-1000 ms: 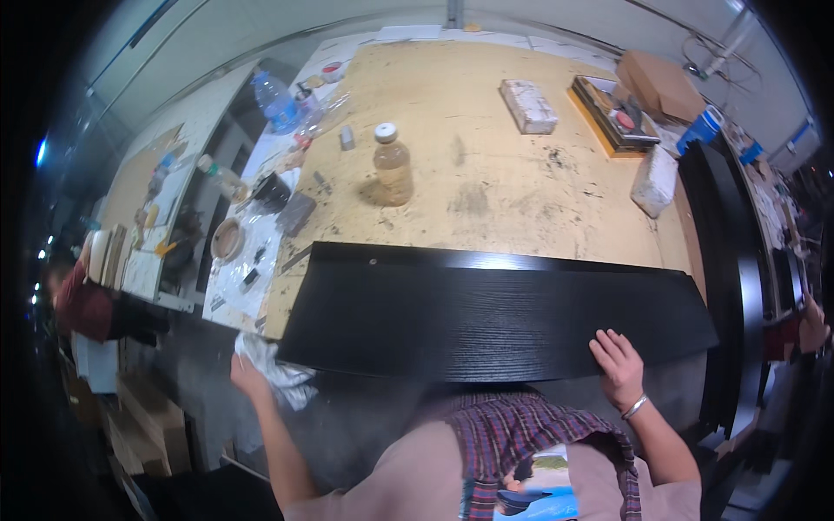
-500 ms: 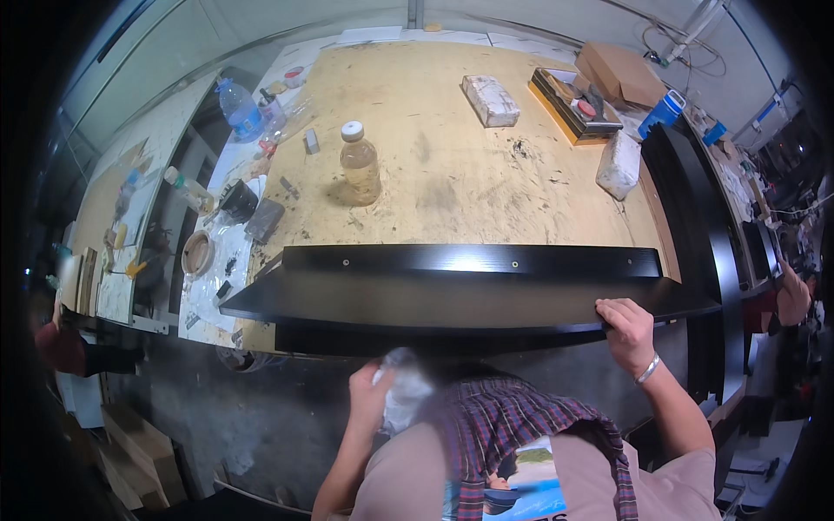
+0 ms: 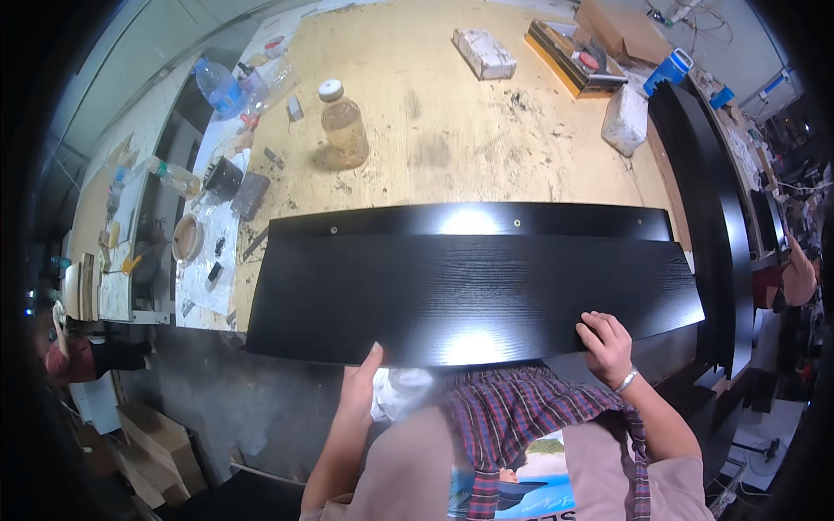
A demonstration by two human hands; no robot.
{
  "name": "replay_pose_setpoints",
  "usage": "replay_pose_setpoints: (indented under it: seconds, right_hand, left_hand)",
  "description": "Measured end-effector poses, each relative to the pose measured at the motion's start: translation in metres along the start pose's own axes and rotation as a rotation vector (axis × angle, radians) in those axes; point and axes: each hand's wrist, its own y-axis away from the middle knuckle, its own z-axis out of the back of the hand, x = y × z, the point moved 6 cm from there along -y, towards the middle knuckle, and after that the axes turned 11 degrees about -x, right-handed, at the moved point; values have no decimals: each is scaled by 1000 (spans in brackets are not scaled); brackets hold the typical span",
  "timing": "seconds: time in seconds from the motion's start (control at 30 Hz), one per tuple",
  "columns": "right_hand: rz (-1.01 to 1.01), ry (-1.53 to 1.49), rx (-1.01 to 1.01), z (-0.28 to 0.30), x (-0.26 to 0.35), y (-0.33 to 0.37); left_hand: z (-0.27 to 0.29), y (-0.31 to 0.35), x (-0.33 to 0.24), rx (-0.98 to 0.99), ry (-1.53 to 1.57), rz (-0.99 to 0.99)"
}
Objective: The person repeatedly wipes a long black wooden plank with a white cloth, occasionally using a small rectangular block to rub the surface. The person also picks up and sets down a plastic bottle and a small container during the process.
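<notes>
A long black wood-grained panel [image 3: 469,286] tilts toward me at the table's near edge. A narrower black board [image 3: 417,220] with small metal fittings runs along its far side. My right hand [image 3: 607,349] grips the panel's near edge right of the middle, fingertips on its top face. At the near edge further left, my left hand [image 3: 358,389] has its thumb raised against the panel. A crumpled white cloth [image 3: 401,392] is bunched in that hand, partly under the panel. The left fingers are mostly hidden.
On the worktable [image 3: 417,130] stand a capped bottle of yellowish liquid [image 3: 344,130], two wrapped blocks [image 3: 484,54] and a box of tools [image 3: 578,57]. A black cup [image 3: 223,179] and a blue-tinted bottle [image 3: 217,89] are leftward. Tall black boards [image 3: 708,217] stand rightward. Other people appear at both sides.
The panel has tipped so its broad face shows, its near edge closer to me. My left hand, with the cloth, has come up against that edge. The right hand still grips it.
</notes>
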Motion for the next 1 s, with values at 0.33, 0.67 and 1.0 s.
replay_pose_setpoints:
  seconds: [0.33,0.67,1.0]
  right_hand:
    - [-93,-11,-3,-42,0,38]
    - [-118,10,14,-54,-11,48]
    - [-115,48,53,-57,-21,46]
  left_hand:
    - [7,-6,41,-83,108,368]
    - [26,-31,50,59,-244,197]
    - [27,-39,58,-20,-23,-56]
